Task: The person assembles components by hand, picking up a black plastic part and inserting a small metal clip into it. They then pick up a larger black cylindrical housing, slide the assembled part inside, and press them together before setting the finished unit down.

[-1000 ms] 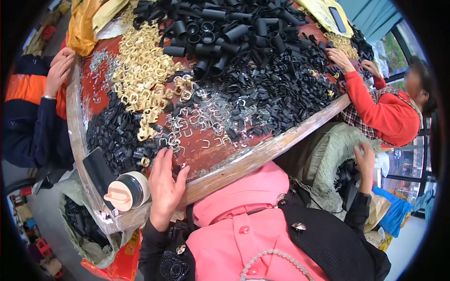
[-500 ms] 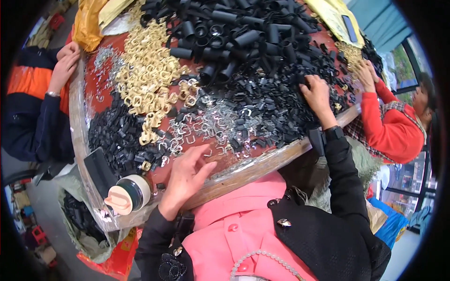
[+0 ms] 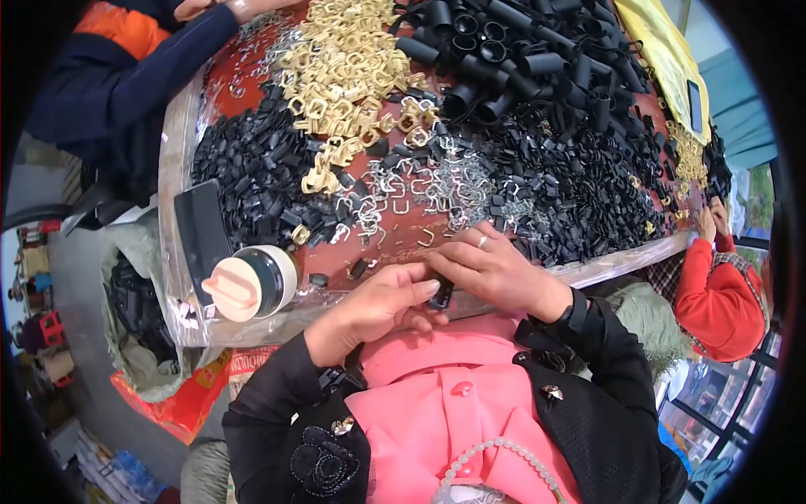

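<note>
Pinched in left hand [image 3: 374, 307]: small black piece [image 3: 444, 296], glossy, at the wooden table edge [image 3: 620, 261]; right hand [image 3: 499, 273] curled against it, can't tell if clamped; bent silver wire clips [image 3: 396, 198] beyond, bare red tabletop [image 3: 393, 249] between, narrow room

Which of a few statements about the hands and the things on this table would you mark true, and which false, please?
1. The left hand and right hand meet at a small black piece. True.
2. The jar stands to the right of both hands. False: the jar is to their left.
3. The heap of pale yellow rings lies left of the black tubes. True.
4. A finger ring is worn on the left hand. False: the finger ring is on the right hand.
5. The black tubes lie nearer the person than the silvery clips. False: the tubes are farther away.
</note>
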The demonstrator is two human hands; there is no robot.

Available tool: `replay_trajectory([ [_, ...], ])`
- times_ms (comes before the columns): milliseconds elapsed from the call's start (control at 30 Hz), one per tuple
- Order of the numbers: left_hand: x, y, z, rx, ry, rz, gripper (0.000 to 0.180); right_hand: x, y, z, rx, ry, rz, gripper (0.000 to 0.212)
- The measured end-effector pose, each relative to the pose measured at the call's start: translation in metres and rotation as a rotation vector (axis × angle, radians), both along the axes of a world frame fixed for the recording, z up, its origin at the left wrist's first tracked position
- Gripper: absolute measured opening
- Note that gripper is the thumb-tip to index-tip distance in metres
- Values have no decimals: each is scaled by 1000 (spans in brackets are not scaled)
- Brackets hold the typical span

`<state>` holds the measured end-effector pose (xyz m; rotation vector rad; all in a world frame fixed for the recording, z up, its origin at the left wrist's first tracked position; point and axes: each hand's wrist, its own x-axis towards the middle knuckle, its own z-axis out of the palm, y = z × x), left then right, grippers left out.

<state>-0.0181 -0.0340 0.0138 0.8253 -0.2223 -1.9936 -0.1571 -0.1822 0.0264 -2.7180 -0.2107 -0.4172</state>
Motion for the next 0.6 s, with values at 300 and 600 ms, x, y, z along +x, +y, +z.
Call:
replay_trajectory([
  [300,17,54,-2,32,-106,211,38,18,-12,-23,-92,149,-139,18],
  [600,15,51,-6,6,-53,260,42,24,-10,-25,-207,225,-208,8],
])
